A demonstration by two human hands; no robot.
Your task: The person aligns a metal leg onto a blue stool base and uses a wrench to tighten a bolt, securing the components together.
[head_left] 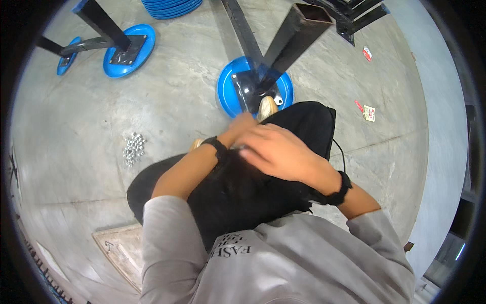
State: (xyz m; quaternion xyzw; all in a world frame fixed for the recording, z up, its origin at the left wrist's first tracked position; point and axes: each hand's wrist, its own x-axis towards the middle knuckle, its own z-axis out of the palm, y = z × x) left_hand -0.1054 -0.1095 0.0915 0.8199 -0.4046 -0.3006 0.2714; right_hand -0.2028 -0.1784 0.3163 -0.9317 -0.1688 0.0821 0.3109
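Note:
My right hand (276, 151) is over my lap with its fingers bent in toward the thumb. A small greyish spot shows at the fingertips, too blurred to name. My left hand (242, 124) lies just beyond it, smeared by motion and partly covered, so its fingers do not show clearly. Just past both hands a blue round disc (226, 93) lies on the floor. A black metal plate (244, 87) with bolt holes sits on it, joined to a black square tube (288, 48) that stands up at a slant. My shoe (267, 108) is against the disc's near edge.
A pile of small silvery fasteners (134, 149) lies on the floor at left. Another blue disc (148, 48) on the black frame is at far left, near a stack of blue discs (172, 9). A board (121, 248) lies lower left. Cards (369, 113) lie at right.

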